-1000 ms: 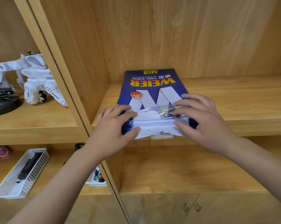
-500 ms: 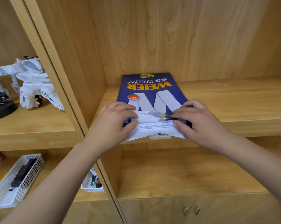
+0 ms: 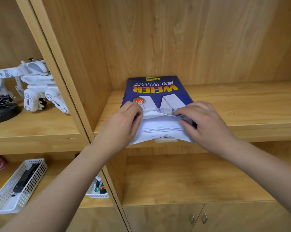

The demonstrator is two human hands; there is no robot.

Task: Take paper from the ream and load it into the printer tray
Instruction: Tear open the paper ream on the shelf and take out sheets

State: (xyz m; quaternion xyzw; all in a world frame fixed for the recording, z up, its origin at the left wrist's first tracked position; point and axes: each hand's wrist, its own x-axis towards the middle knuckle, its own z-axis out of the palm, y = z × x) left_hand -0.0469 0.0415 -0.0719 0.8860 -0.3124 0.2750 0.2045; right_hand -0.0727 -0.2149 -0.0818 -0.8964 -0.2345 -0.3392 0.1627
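**Both hands at the open end of the ream**

Your ream of paper [image 3: 155, 94] lies flat on the wooden shelf [image 3: 241, 104], its torn near end hanging just over the shelf's front edge. Your left hand [image 3: 123, 121] pinches the left side of the opened wrapper, fingers curled closed on it. Your right hand [image 3: 203, 121] grips the right side, thumb against the stack of white sheets [image 3: 159, 126]. A white toy robot [image 3: 37, 84] stands in the neighbouring compartment.

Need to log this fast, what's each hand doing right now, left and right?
Left hand: closed on the near left corner of the paper ream.
Right hand: closed on the ream's torn wrapper at the near right corner.
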